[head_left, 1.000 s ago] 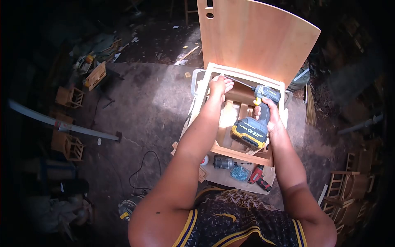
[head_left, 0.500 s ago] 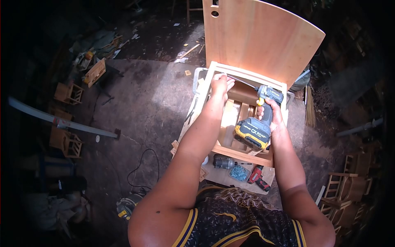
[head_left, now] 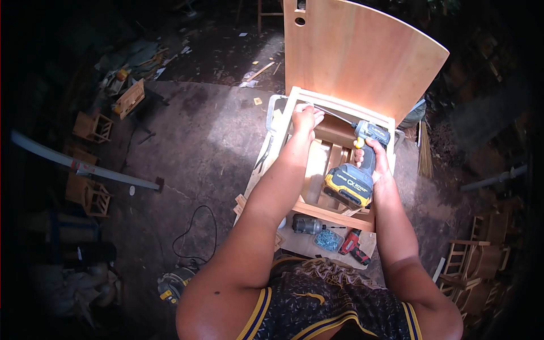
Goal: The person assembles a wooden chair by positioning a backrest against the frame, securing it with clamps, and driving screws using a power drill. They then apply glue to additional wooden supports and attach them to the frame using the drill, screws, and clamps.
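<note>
My right hand (head_left: 378, 158) grips the handle of a grey and yellow cordless impact driver (head_left: 352, 182). From its nose a long thin bit (head_left: 338, 117) points left across the inside of a wooden chair frame (head_left: 340, 218). Near the tip of that bit, at the frame's far left corner, my left hand (head_left: 306, 119) has its thumb and forefinger pinched together; whatever is between them is too small to make out. Behind the frame rises a broad curved wooden panel (head_left: 362, 56) with a hole near its left edge. Slats (head_left: 331, 164) show inside the frame.
Below the frame's near edge, a grey power tool (head_left: 307, 224), a clear tub of screws (head_left: 328, 240) and a red drill (head_left: 354, 248) lie on a board. A corded tool (head_left: 175, 283) sits on the floor at left. Small wooden chairs (head_left: 96, 195) stand left, more at right.
The view has shifted slightly. My left hand stays at the far left corner and my right hand keeps its grip on the impact driver, with hardly any movement.
</note>
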{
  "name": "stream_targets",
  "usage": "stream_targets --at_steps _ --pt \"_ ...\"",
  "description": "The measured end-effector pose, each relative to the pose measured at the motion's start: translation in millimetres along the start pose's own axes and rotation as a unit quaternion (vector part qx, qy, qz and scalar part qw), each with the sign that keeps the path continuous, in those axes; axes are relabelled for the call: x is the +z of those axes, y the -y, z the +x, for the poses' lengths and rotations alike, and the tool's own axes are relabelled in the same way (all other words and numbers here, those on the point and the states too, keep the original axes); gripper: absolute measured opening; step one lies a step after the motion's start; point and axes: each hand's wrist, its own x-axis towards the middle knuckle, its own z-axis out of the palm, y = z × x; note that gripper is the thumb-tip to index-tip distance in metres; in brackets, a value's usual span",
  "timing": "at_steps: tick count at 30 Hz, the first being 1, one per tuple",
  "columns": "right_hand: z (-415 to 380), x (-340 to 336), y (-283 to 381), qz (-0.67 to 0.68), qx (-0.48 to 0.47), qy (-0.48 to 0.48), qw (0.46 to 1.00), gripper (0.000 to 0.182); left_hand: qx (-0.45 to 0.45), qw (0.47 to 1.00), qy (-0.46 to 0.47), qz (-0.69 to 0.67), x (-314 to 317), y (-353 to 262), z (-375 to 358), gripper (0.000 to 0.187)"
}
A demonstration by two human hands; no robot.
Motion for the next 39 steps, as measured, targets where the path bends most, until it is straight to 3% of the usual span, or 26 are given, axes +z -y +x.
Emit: stream_targets --at_steps 23,29,31,32,33,35,37,38,39 --pt "3 3 -20 0.014 -0.03 -0.032 0.999 0.03 0.012 1.0 -0.015 0.023 4 -7 -2 0.019" --pt "5 12 -18 0.033 0.009 -0.029 0.999 0.029 0.001 0.999 -0.012 0.047 6 -10 -1 0.022" --pt "6 11 -19 0.014 0.004 -0.036 0.999 0.029 -0.011 0.993 0.011 0.114 5 -20 -6 0.023" --pt "7 9 -19 0.006 0.007 -0.036 0.999 0.029 -0.012 0.976 0.03 0.214 4 -27 -9 0.021" --pt "8 9 -18 -0.004 0.009 -0.037 0.999 0.028 -0.011 0.976 0.029 0.215 3 -35 -12 0.021" --pt "7 12 -18 -0.011 0.012 -0.045 0.999 0.028 0.201 0.876 -0.021 0.438 -2 -49 -24 0.019" --pt "6 16 -18 -0.013 0.009 -0.053 0.998 0.028 0.388 0.806 -0.138 0.425 -4 -83 -43 0.021" --pt "5 17 -18 -0.01 0.011 -0.066 0.998 0.025 0.446 0.722 -0.199 0.491 -22 -79 -14 0.023" --pt "5 18 -19 -0.01 0.014 -0.079 0.997 0.023 0.446 0.722 -0.198 0.491 -39 -69 9 0.023"
